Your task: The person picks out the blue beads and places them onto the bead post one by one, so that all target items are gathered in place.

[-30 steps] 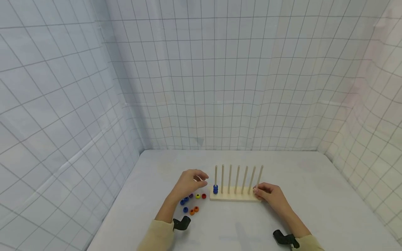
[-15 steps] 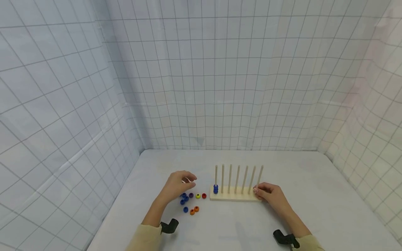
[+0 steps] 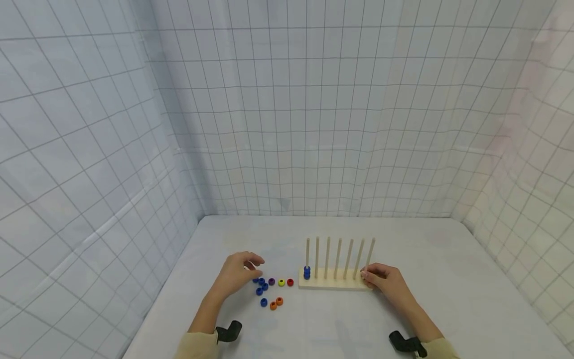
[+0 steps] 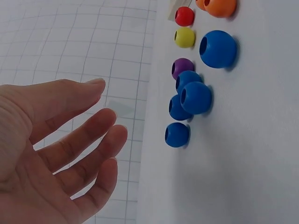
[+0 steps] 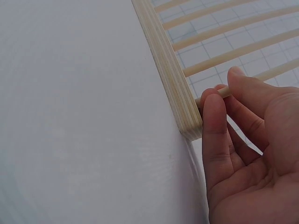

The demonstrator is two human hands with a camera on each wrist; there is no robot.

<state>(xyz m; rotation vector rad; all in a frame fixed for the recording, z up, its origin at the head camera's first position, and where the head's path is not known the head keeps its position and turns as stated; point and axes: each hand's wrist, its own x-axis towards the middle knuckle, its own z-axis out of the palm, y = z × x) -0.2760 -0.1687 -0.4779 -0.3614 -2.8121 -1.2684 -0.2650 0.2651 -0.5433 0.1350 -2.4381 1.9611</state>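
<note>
My left hand (image 3: 237,273) hovers beside the loose beads, its fingers relaxed and apart. In the left wrist view nothing lies between the thumb and fingers of this hand (image 4: 70,149). Close by are several blue beads (image 4: 196,98), with a purple bead (image 3: 271,281), a yellow bead (image 3: 281,282) and a red bead (image 3: 290,282) in a row toward the wooden peg rack (image 3: 332,284). Blue beads (image 3: 307,272) are stacked on its leftmost peg. My right hand (image 3: 387,281) pinches the rightmost peg (image 5: 223,92) low down, at the rack's right end.
Nearer the front lie two orange beads (image 3: 276,303) and a single blue bead (image 3: 263,302). The other upright pegs (image 3: 338,257) carry no beads. Grid-patterned white curtains (image 3: 287,124) enclose the white table (image 3: 341,329) at the back and sides.
My left hand has moved left, away from the rack, to beside the blue beads, uncovering more of them. My right hand stays at the rack's right end.
</note>
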